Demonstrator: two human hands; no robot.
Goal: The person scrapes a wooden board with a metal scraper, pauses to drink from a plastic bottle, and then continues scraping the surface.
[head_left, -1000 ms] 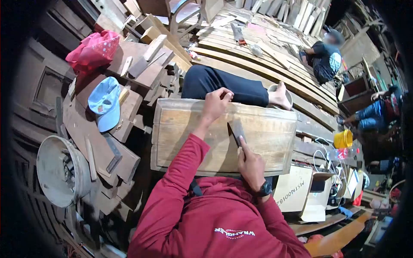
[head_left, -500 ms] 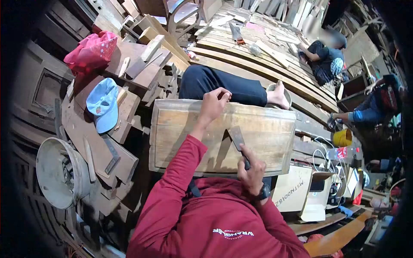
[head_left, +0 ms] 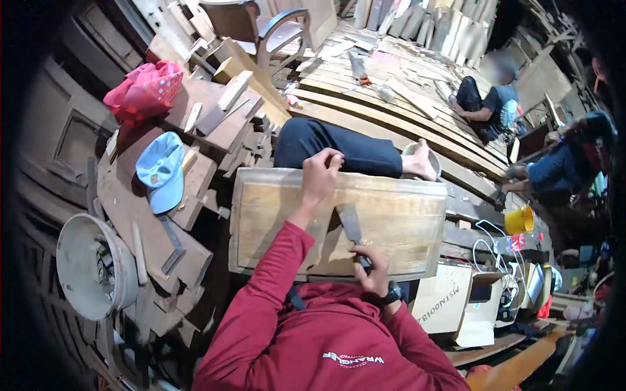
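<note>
1 wood board lies flat in the middle, on the person's lap. 2 hands work on it. The L hand is at 12 o'clock on the board, fingers curled shut over its far edge. The R hand is at 6 o'clock, closed tight round 1 flat scraper, blade tip down on the wood.

Also: 1 blue cap at 9 o'clock, 1 red bag at 10, 1 round metal drum at 8, 1 yellow cup at 3, 2 other people at 2.

The scraper's handle is hidden in the fist. The board's near edge is cut off by the red hoodie. Pic corners are dark.

The board's R half is bare out to its 3 o'clock edge. Wood scraps crowd the 9 o'clock side.
</note>
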